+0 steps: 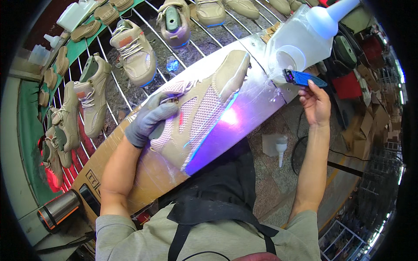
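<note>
My left hand [152, 116], in a grey glove, grips a beige sneaker upper [196, 108] by its laced side. The shoe lies tilted on its side above the metal-topped board, and a glowing blue line runs along its lower edge. My bare right hand [316, 103] pinches a short blue brush [308, 79] with a dark head. That head is beside the round opening of a translucent plastic bottle [289, 45] with a pale conical spout. Whether the brush touches the bottle, I cannot tell.
A wire rack [141, 17] with several beige shoes spans the left and far side. The metal-topped board [244, 114] lies before me. A steel flask [60, 212] stands at lower left. Loose soles [85, 30] lie on a green edge; a white funnel-shaped piece [281, 150] lies lower right.
</note>
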A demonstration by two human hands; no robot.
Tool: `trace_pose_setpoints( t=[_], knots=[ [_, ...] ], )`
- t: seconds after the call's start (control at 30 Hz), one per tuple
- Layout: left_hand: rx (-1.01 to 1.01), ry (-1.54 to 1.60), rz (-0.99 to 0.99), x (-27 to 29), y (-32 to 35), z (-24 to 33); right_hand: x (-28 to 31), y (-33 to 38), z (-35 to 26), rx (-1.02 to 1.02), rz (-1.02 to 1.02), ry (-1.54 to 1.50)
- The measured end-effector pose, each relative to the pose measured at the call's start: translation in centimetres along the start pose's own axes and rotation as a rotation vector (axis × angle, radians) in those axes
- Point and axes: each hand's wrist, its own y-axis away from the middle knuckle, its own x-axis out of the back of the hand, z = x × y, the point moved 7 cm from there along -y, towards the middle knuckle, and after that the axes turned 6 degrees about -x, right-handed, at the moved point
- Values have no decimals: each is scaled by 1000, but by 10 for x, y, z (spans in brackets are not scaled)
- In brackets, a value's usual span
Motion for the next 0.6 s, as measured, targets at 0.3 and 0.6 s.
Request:
trace_pose_setpoints(
  t=[0.3, 0.6],
  knots=[
    [-24, 93, -25, 1, 5, -5, -103, 88, -1, 305, -192, -32],
    [7, 27, -83, 21, 11, -12, -104, 96, -7, 367, -123, 58]
  ],
)
